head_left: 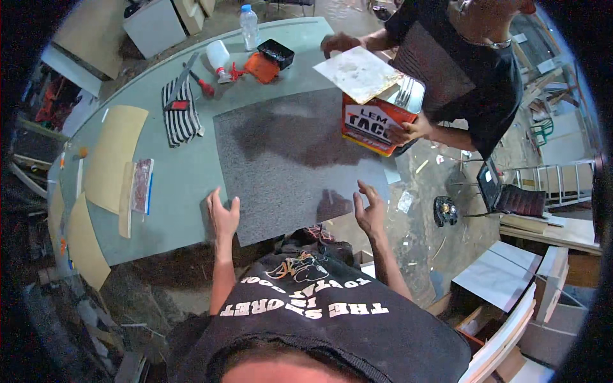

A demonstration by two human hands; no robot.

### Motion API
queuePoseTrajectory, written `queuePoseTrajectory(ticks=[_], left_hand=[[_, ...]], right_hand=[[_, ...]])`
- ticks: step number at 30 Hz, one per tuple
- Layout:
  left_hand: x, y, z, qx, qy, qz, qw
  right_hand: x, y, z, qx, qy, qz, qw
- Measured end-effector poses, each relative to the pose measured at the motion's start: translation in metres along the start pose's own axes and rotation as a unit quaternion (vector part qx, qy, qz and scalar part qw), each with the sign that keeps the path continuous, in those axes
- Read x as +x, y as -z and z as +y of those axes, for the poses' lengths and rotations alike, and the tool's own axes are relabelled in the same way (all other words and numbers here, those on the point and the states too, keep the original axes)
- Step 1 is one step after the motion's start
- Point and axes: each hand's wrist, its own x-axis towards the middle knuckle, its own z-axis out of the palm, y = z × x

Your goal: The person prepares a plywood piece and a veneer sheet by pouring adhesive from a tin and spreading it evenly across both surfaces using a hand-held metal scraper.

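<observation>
At far left, a striped cloth [181, 124] lies on the green tabletop [175, 204]. The left hand [223, 216] is at the left edge of the dark grey speckled sheet [287, 185]: fingers parted, grasping nothing. Its thumb overlaps that edge in view; contact cannot be confirmed. The sheet lies flat on the tabletop, ahead of and between both hands. Its longer axis appears to run left to right; lens distortion leaves this uncertain. The right hand [371, 214] is at the near right corner, fingers released; it is judged raised and the left hand nearer. Beyond the right hand, a co-worker's hand [412, 131] supports an orange-and-white tin [370, 124].
</observation>
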Motion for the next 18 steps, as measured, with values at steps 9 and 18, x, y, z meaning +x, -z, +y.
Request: queuePoseTrajectory(ticks=[9,18], left_hand=[[-0.011,-0.017,0.106,-0.148,-0.177,-0.127,0.965],[-0.001,-0.056,0.231,-0.219,-0.301,-0.251,0.893]], right_hand=[[0.105,0.122,-0.026,-0.033,0.156,0.255,0.954],[0.174,0.163,-0.032,0.105,0.135,0.021,0.985]])
